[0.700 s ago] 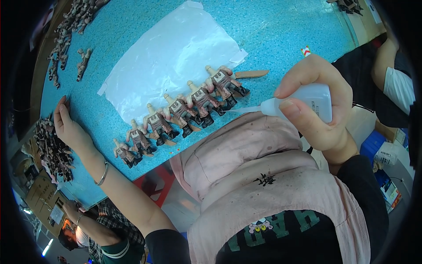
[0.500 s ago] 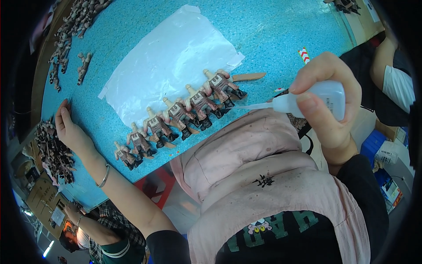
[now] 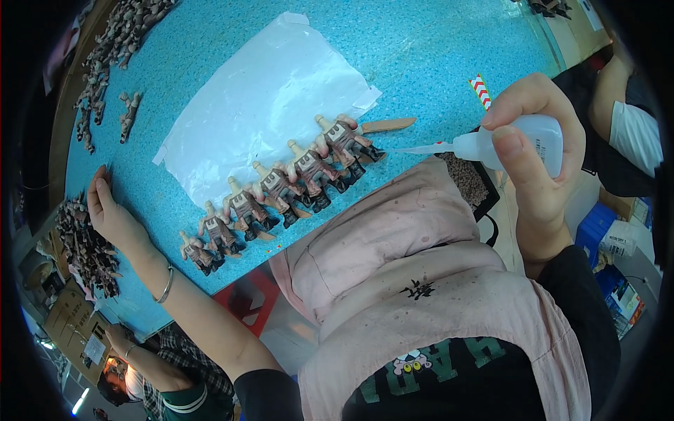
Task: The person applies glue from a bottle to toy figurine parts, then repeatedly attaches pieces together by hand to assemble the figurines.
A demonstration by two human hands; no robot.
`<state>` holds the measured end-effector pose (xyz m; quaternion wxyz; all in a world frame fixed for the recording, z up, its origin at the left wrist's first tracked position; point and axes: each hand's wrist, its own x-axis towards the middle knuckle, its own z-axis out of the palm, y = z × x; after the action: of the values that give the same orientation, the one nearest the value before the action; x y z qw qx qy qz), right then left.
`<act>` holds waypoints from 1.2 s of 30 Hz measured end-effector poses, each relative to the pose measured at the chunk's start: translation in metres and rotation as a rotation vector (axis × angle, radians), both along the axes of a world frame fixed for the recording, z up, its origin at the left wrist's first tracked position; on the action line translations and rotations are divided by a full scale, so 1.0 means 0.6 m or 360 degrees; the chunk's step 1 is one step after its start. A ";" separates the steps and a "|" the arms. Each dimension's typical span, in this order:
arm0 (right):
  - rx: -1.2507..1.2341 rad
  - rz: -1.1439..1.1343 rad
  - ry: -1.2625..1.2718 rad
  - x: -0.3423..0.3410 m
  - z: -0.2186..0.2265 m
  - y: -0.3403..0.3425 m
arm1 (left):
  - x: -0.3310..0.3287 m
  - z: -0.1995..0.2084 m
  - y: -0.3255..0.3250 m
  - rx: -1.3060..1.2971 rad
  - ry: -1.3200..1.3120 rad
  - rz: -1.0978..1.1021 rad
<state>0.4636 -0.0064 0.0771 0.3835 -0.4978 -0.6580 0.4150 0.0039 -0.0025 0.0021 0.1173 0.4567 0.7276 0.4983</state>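
My right hand grips a small white squeeze bottle whose thin nozzle points left toward the nearest toy figure torso. Several headless figure torsos lie in a slanted row along the near edge of a clear plastic sheet on the turquoise table. My left hand rests flat on the table at the far left, fingers together, holding nothing, next to a heap of dark figure parts. A bangle sits on that wrist.
More figure parts are piled at the table's far left corner. A flat tan piece lies right of the row. A black tray of small brown bits sits by my lap. Another person's arm is at right; another person sits at lower left.
My right hand has drawn the bottle to the right, so its nozzle tip is now farther from the row of torsos. My left hand has stayed flat on the table.
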 end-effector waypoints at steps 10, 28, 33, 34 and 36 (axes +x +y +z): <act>0.0024 0.0095 0.0030 0.000 -0.007 0.002 | -0.001 0.001 -0.002 -0.0011 -0.0001 0.0001; -0.0174 0.0014 0.0227 -0.014 0.000 -0.003 | 0.011 0.004 0.003 0.0012 0.0012 0.0004; -0.0089 0.0276 0.0262 -0.030 -0.009 -0.002 | 0.005 0.002 0.000 0.0022 -0.0007 0.0013; -0.0096 0.0328 0.0300 -0.034 -0.012 -0.003 | 0.003 0.001 -0.001 0.0019 0.0000 0.0018; -0.0104 0.0383 0.0337 -0.040 -0.012 -0.001 | 0.001 0.001 0.001 0.0021 0.0008 0.0013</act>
<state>0.4396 -0.0067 0.0697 0.3818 -0.3812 -0.6548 0.5293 0.0045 -0.0022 0.0027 0.1104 0.4556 0.7265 0.5025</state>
